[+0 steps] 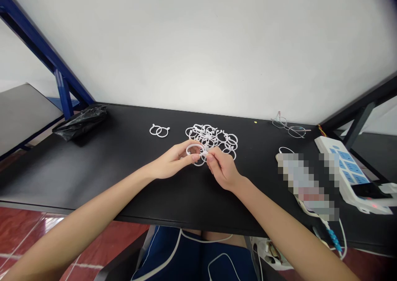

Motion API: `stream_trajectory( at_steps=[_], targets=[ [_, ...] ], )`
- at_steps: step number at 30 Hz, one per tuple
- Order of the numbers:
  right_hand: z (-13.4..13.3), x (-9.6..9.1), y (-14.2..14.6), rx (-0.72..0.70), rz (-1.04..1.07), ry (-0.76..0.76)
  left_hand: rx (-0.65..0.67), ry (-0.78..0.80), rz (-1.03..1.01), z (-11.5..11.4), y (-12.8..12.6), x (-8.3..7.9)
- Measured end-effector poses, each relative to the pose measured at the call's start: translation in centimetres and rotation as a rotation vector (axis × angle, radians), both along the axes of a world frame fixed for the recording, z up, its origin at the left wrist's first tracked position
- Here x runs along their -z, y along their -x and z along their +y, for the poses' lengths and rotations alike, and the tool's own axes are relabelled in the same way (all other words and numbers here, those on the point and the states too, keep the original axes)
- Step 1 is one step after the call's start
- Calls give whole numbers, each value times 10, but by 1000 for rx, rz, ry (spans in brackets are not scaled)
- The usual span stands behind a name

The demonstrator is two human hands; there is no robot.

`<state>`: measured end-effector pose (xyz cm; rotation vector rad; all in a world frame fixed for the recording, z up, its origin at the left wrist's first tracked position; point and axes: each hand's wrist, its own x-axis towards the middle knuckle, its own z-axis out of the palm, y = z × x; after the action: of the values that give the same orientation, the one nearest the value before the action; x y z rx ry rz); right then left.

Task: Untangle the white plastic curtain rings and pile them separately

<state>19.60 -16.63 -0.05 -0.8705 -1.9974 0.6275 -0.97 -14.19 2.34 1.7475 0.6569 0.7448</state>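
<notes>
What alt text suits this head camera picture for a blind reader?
The left hand and right hand pinch a white ring between them above a black table, beside a heap of rings. A black bag, glasses, a power strip and two more rings lie around.

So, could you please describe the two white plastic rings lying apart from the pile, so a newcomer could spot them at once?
Start at the long black table and find the heap of white plastic rings near its far edge. Left of that heap, on bare tabletop, lie the two rings; unlike the rest, they overlap as a lone pair.
</notes>
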Motion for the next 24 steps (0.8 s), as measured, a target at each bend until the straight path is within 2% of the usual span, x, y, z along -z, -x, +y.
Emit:
stream_trajectory(
  at_steps=[6,15,24],
  targets=[
    [-1,3,2,-1,13,16,-11,-42,40,-1,2,-1],
    [-4,6,5,8,40,-48,-5,-106,85,-9,-1,-7],
    [-8,6,9,50,55,-90,-19,-110,54,-11,-2,-7]
  ],
)
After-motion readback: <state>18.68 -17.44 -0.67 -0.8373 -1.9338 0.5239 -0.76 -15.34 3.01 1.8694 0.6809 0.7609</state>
